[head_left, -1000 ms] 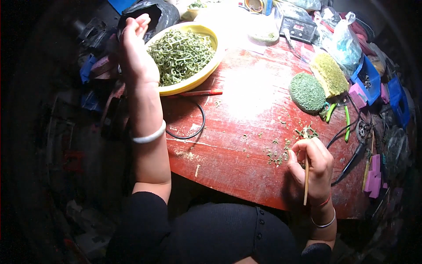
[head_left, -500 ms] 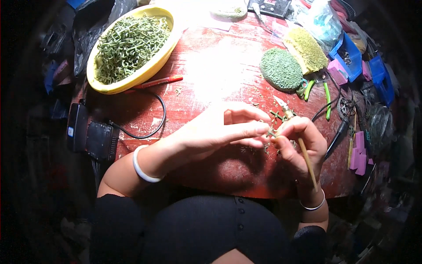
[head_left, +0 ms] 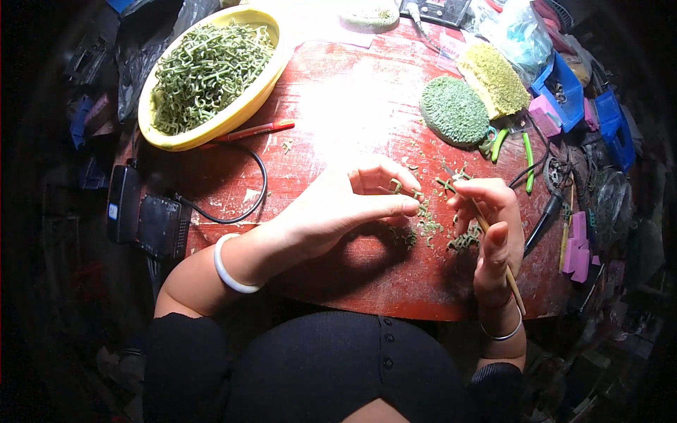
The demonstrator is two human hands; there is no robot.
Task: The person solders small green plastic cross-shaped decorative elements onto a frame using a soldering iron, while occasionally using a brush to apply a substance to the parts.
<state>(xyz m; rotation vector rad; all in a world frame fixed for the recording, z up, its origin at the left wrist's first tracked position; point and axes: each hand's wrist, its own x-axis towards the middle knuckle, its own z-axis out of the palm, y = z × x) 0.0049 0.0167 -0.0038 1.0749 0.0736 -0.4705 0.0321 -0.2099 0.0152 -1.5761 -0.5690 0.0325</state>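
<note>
My left hand (head_left: pixel 331 208) is raised over the red table, its thumb and fingertips closed on a small green curled piece (head_left: pixel 405 188). My right hand (head_left: pixel 499 218) grips a slim wooden-handled craft knife (head_left: pixel 513 285). The knife's handle end slants down toward my wrist, and its pointed blade (head_left: pixel 451 173) is partly hidden at the far side of the fingers. My two hands are apart. Below and between them lie green scraps (head_left: pixel 427 224), with a small heap of green curled pieces (head_left: pixel 462 241) beside my right hand.
A yellow basin (head_left: pixel 278 60) full of green curled pieces stands far left. Far right are a round green textured pad (head_left: pixel 455 109), a yellow textured block (head_left: pixel 493 77), blue bins (head_left: pixel 560 88) and pink blocks (head_left: pixel 577 247). A black cable (head_left: pixel 262 176) and red pen (head_left: pixel 254 131) lie left.
My hands have parted: the right has drawn away rightward with the knife, its handle swinging outward. The green piece between both hands now sits at my left fingertips.
</note>
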